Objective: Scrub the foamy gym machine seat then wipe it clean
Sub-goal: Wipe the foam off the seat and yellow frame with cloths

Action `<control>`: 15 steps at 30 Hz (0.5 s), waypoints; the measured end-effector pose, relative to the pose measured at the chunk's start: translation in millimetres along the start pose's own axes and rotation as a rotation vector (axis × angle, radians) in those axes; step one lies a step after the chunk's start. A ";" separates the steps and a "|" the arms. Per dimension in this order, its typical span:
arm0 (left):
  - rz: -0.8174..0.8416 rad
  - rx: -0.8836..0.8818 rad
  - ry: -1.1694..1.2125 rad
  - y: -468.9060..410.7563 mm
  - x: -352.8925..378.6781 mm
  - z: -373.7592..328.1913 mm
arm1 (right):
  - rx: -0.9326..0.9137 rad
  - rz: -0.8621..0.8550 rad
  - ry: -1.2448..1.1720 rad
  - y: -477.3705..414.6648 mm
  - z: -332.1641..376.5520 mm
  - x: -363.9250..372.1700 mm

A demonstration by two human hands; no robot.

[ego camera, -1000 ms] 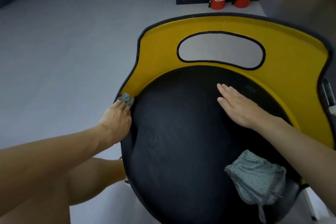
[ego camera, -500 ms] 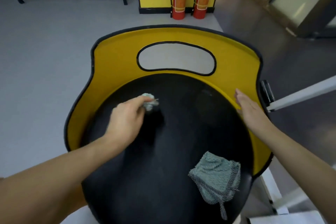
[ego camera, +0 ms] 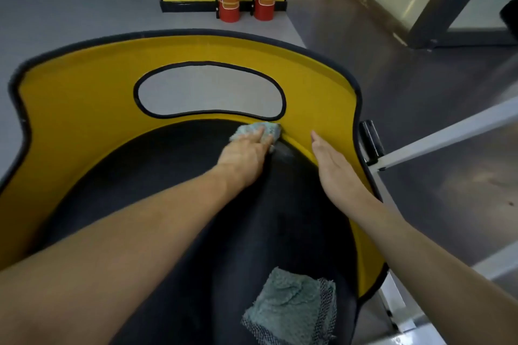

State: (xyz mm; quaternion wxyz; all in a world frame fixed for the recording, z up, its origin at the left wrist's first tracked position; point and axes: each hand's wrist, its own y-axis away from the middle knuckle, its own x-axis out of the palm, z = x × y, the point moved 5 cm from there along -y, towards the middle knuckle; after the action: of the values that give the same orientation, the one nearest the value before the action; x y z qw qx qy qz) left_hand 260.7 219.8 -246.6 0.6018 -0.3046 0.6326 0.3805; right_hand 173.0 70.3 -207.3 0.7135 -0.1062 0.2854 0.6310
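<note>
Seat (ego camera: 294, 218): black cushion filling the view. The scrubbing is at its far rim, about 1 o'clock. No foam can be made out, only a faint wet sheen just near of that spot, so this looks like late scrubbing.
Shell (ego camera: 84, 98): yellow surround that meets the cushion in a curved seam. That groove likely traps suds, so strokes should run along it rather than across.
Cloth (ego camera: 291, 308): folded, lying loose on the seat at 5 o'clock, not held. It is best kept dry there for the wipe, and the left forearm should stay clear so it isn't nudged off.
Right hand (ego camera: 336, 173): at 2 o'clock, released, fingers straight and flat along the seam, holding nothing. Pressing down here should steady the seat, and it ought to shift ahead of the strokes.
Left hand (ego camera: 246, 154): at 1 o'clock, fingers laid fairly straight over the pad, pressing it into the seam. The thumb is hidden.
Pad (ego camera: 244, 129): small and pale, under those fingers, touching both cushion and shell. Short firm strokes with its edge worked into the groove should serve best.
</note>
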 end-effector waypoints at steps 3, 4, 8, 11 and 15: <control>0.011 -0.059 0.052 -12.2 7.7 22.2 | -0.007 0.002 -0.021 -5.9 1.3 -2.0; -0.020 0.000 0.045 -9.4 7.5 10.5 | -0.006 0.001 -0.025 -7.6 0.0 -2.4; -0.065 0.257 0.165 29.6 16.7 -61.8 | -0.015 0.029 0.074 -14.7 -2.7 2.9; -0.081 0.312 0.054 38.8 14.5 -72.4 | -0.016 0.112 0.231 -15.1 -8.8 17.9; -0.055 0.153 -0.062 15.5 5.6 -30.5 | 0.020 0.139 0.337 -10.6 -19.7 20.0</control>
State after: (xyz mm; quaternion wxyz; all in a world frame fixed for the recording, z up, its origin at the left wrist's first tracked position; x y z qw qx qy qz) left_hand 230.9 202.5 -250.8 0.6527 -0.2630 0.6324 0.3237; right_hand 178.6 75.0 -236.4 0.6112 -0.1832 0.4139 0.6493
